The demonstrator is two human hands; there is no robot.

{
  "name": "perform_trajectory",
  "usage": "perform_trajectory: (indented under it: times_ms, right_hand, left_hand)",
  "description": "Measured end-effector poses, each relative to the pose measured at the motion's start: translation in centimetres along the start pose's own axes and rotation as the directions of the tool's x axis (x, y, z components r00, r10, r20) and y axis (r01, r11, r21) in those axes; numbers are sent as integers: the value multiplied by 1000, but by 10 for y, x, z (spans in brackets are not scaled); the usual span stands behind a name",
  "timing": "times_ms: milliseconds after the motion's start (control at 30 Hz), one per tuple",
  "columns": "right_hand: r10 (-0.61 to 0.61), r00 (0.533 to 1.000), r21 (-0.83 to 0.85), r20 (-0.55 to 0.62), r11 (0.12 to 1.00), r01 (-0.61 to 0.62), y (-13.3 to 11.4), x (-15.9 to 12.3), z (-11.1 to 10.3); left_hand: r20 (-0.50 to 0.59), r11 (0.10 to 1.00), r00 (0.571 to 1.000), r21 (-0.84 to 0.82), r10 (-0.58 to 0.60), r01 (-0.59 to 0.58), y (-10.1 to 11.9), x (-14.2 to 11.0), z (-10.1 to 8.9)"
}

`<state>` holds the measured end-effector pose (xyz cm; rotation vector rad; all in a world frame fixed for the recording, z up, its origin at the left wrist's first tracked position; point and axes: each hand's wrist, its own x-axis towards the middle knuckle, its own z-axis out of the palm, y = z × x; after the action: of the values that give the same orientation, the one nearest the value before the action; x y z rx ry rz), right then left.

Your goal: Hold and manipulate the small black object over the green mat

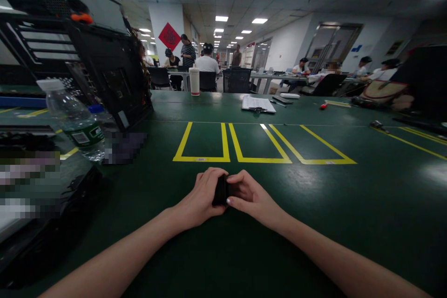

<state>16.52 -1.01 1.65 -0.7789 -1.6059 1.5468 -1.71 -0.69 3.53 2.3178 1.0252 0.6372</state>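
Note:
A small black box-like object is held low over the green table, near its front middle. Around its left side wraps my left hand, fingers over the far edge and thumb at the near edge. My right hand has its fingertips and thumb closed on the right side of the same object. What kind of thing it is cannot be made out, since the hands cover much of it. Just beyond the hands, yellow tape outlines mark the tabletop.
A clear plastic bottle and an opened computer case stand at the left. Farther back are a clipboard with paper, a white cup and a phone. A black bag lies at the right. Several people sit beyond.

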Motion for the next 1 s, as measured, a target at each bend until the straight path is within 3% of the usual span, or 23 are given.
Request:
perform_trajectory:
  times_ms: [367,600,833,1000]
  right_hand:
    - [49,999,-58,-13,997,-50,-4,-1,-2]
    - [-25,1000,-2,-4,1000,25,2,0,0]
    - [31,999,-28,-16,999,-32,-3,0,0]
    - [28,999,-1,30,1000,-28,-4,0,-1]
  left_hand:
    - [3,1000,1000,-2,-9,9,-1,1,1]
    - [-3,1000,1000,15,14,-14,-1,1,1]
    - [2,1000,1000,20,11,-11,-1,2,3]
    - [-57,999,998,32,-22,24,-4,2,8]
